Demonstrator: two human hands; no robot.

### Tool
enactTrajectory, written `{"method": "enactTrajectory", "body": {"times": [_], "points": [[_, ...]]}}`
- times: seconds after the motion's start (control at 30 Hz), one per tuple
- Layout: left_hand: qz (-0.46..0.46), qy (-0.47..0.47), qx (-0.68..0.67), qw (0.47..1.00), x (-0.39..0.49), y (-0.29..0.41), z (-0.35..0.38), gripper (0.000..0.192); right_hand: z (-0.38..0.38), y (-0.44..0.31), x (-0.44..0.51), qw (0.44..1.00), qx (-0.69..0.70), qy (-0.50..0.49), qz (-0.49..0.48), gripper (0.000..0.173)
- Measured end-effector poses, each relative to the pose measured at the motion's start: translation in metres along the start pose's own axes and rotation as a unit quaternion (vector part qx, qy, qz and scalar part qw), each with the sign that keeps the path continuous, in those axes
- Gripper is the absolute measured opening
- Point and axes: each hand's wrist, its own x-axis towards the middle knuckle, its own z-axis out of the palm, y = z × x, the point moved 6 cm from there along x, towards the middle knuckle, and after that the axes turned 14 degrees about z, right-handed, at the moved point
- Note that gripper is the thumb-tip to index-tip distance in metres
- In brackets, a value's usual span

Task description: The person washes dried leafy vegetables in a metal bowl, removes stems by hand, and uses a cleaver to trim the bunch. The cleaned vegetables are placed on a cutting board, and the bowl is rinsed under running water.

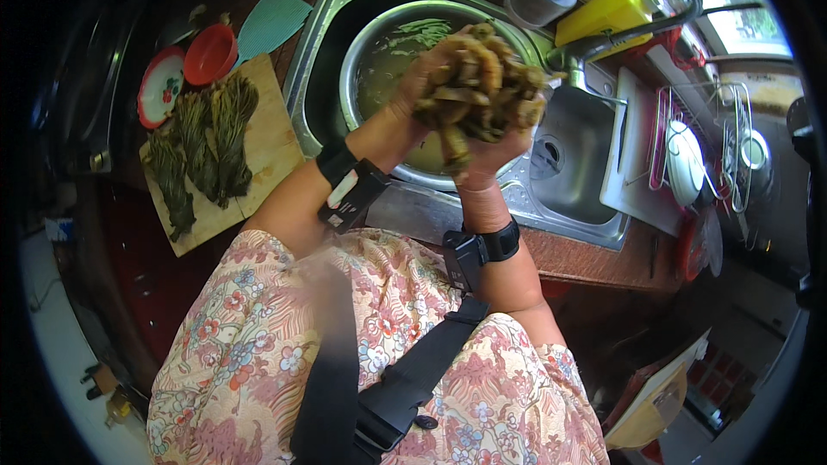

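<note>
A thick clump of brownish, wet-looking pickled vegetable stems (484, 81) is held up between both hands, above a large round metal basin (347, 84) that sits in the sink. My left hand (420, 81) grips the clump from its left side. From below and the right, my right hand (497, 152) closes around it. Cloudy liquid fills the basin, with some pale green strips (423, 33) floating near the far side. To the left, several dark leafy bundles (229, 135) lie on a wooden cutting board (268, 142).
A red bowl (210, 55), a red-rimmed patterned bowl (155, 87) and a ribbed teal mat (271, 22) lie beyond the board. The faucet (575, 61), a yellow bottle (604, 16) and a white board (636, 148) stand at the right, by the smaller sink bowl (575, 142) and a wire dish rack (678, 100).
</note>
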Motion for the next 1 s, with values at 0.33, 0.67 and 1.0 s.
{"method": "enactTrajectory", "body": {"times": [0.33,0.67,1.0], "points": [[-0.131,0.068,0.291,0.945,-0.034,0.018,-0.022,0.045,0.015,-0.011,-0.001,0.938,-0.216,0.036,-0.27,0.057],[-0.054,0.074,0.007,0.996,0.014,-0.013,-0.035,0.054,-0.021,0.013,0.022,0.991,0.09,0.086,0.054,0.049],[-0.025,0.179,-0.13,0.975,-0.007,-0.035,-0.024,0.086,-0.036,0.006,0.019,0.962,-0.106,0.219,-0.125,0.041]]}}
